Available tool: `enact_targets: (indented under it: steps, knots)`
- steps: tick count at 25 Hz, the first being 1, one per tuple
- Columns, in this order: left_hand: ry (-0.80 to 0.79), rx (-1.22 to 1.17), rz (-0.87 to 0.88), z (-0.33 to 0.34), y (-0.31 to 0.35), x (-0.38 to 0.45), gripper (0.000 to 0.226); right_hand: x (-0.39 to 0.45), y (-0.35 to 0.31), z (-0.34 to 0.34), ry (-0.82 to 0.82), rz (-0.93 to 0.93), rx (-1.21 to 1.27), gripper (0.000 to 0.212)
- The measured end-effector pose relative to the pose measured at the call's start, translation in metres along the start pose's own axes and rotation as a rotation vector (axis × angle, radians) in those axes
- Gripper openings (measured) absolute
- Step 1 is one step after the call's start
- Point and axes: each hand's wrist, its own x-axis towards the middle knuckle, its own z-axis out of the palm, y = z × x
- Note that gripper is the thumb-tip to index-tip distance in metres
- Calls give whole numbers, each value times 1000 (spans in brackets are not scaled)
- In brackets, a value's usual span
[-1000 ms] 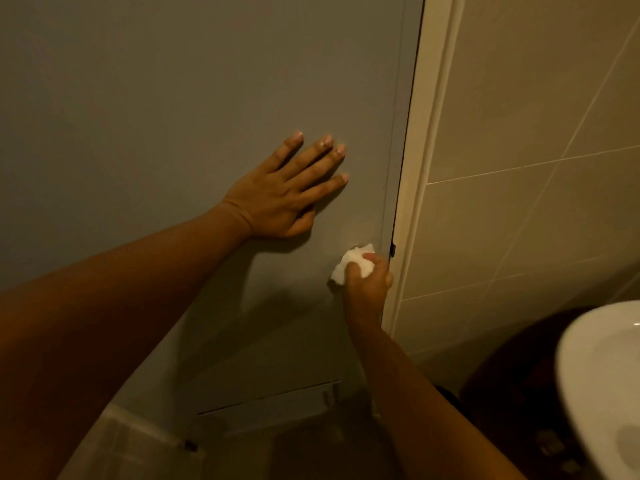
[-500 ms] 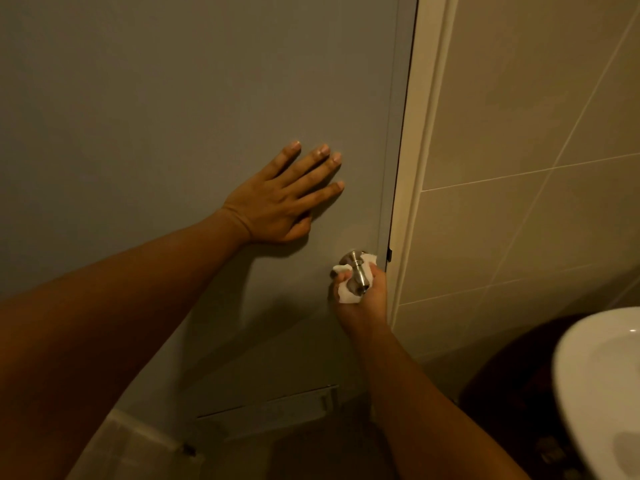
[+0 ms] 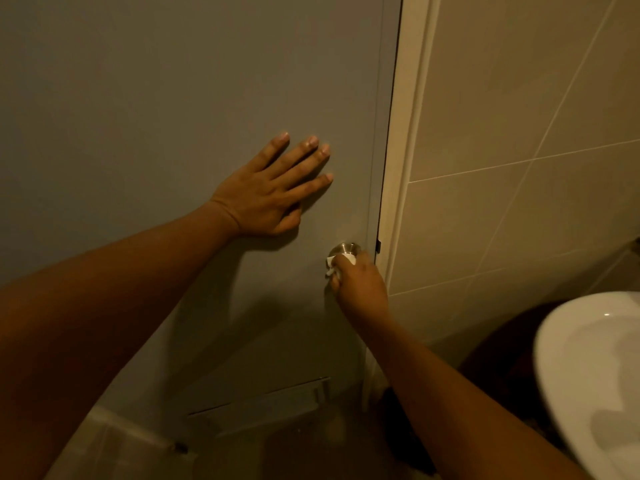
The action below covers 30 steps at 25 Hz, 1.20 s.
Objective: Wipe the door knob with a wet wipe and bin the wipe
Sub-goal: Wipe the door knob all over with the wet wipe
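Note:
A grey door point(image 3: 173, 98) fills the left and middle of the head view. Its round silver knob point(image 3: 343, 248) sits near the door's right edge, only its top rim showing. My right hand point(image 3: 360, 285) is closed over the knob from below with a crumpled white wet wipe point(image 3: 334, 266) pressed against it. My left hand point(image 3: 273, 192) lies flat on the door above and left of the knob, fingers spread, holding nothing. No bin is in view.
A cream door frame point(image 3: 405, 168) runs beside the door, with beige wall tiles point(image 3: 519, 133) to its right. A white basin point(image 3: 595, 375) juts in at the lower right. A vent slat point(image 3: 263, 400) sits low in the door.
My right hand has turned around the knob with the wipe: first over the top hiding it, then underneath, now covering its lower front. The left hand stays flat on the door.

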Motion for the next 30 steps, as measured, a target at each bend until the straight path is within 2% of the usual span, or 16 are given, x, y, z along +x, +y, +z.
enact_targets:
  steps: [1,3,4,5,6,7,9,10,11,14,16,18,21,24,27,30]
  knots:
    - [0,-2,-4,0,0,-1,65,1,1,-1,-16,-25,-31,30]
    - [1,-16,-10,0,1,-1,65,-2,-2,-3,-20,84,212,28]
    - [1,-30,-15,-1,1,0,64,-4,-6,-8,-25,238,510,24]
    - [-2,-51,-21,-3,2,-1,63,-5,-7,-13,-58,448,911,23]
    - [-14,-72,-27,-5,2,-1,62,-7,-9,-22,-127,646,1300,23]
    - [-38,-90,-35,-6,1,-3,62,-7,-9,-27,-185,780,1573,27]
    - [-98,-122,-81,-13,5,-4,61,-8,-8,-33,-217,883,1780,36]
    - [-120,-146,-120,-18,10,-3,60,-7,-11,-35,-224,868,1738,36]
    - [-136,-182,-166,-23,16,-2,58,-8,-13,-36,-235,803,1580,35]
    - [-169,-299,-314,-29,44,-11,46,-13,1,-38,-270,364,775,46]
    - [-176,-338,-403,-26,68,-29,38,-13,19,-42,-225,99,489,45]
    - [-205,-404,-525,-25,98,-41,36,-9,36,-49,-156,-19,521,41]
    - [-330,-629,-754,-24,141,-31,41,1,49,-57,-153,-27,610,38]
    - [-435,-754,-820,-21,174,-12,46,4,56,-58,-212,-58,544,38]
    - [-432,-764,-877,-20,193,-5,48,1,62,-58,-271,-111,502,46]
    - [-481,-947,-1004,-22,197,0,55,-2,64,-53,-272,-156,461,43]
